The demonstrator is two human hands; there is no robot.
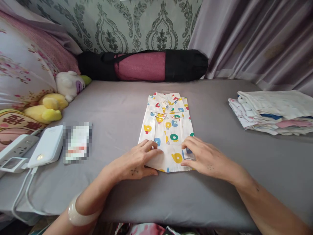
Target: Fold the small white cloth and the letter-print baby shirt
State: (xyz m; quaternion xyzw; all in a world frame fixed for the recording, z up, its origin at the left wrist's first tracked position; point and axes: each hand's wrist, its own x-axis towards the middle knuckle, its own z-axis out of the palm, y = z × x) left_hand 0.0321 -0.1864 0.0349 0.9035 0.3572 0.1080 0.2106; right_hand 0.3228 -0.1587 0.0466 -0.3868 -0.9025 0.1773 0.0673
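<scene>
A small white button-up shirt (168, 127) with a colourful number-like print lies front up on the grey sheet. Its collar points away from me and its sides are tucked in. My left hand (140, 160) rests on the lower left part near the hem, fingers bent, thumb spread apart from them. At the lower right edge, my right hand (204, 156) touches the cloth with curved fingers, and a gap shows between index finger and thumb. Neither hand visibly pinches the fabric. The shirt's underside is hidden.
To the right is a stack of folded clothes (274, 112). On the left are a white power bank (46, 145) with cables, a power strip (18, 151), a blurred packet (77, 142) and plush toys (50, 106). A black and pink rolled bag (141, 66) lies along the wall.
</scene>
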